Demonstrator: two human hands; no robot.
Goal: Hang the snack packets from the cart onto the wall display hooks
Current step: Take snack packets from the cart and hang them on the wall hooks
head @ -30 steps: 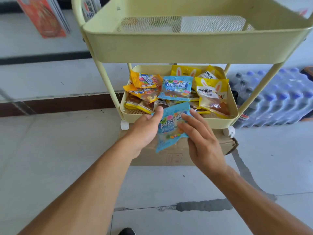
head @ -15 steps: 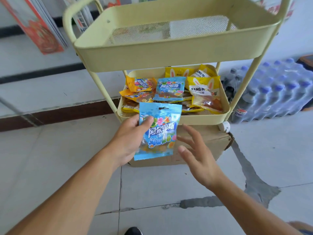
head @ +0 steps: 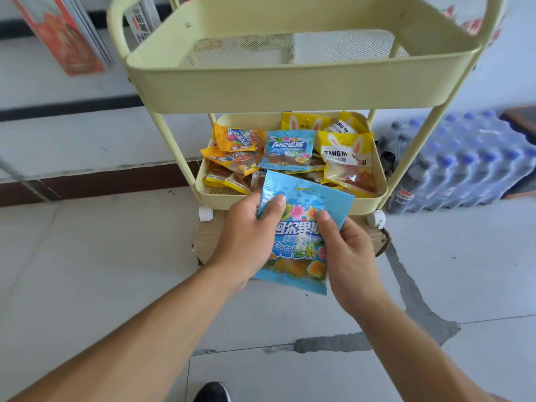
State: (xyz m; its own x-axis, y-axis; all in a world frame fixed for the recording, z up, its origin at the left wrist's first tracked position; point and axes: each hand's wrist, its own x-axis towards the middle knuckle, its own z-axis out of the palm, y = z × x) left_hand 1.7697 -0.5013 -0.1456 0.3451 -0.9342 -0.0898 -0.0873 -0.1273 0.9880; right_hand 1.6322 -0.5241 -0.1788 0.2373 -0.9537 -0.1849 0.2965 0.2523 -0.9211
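Note:
I hold a blue snack packet [head: 301,236] upright in front of the yellow cart [head: 290,82]. My left hand [head: 246,239] grips its left edge with the thumb on the front. My right hand [head: 348,253] pinches its right side, thumb on the front. The cart's lower tray [head: 374,198] holds several more packets: another blue one [head: 288,150], orange ones [head: 235,140] on the left and yellow rabbit-ear ones [head: 346,158] on the right. The top tray is a bare mesh. No wall hooks are in view.
A cardboard box [head: 208,245] lies flat under the cart. Shrink-wrapped packs of bottles [head: 470,163] stand on the floor at the right. Hanging red packets [head: 61,33] show at the upper left against the white wall. My shoe [head: 213,393] is at the bottom edge.
The blue packet has been lifted out of the lower tray and turned upright. My right hand let go of it briefly and has now taken hold of its right side again.

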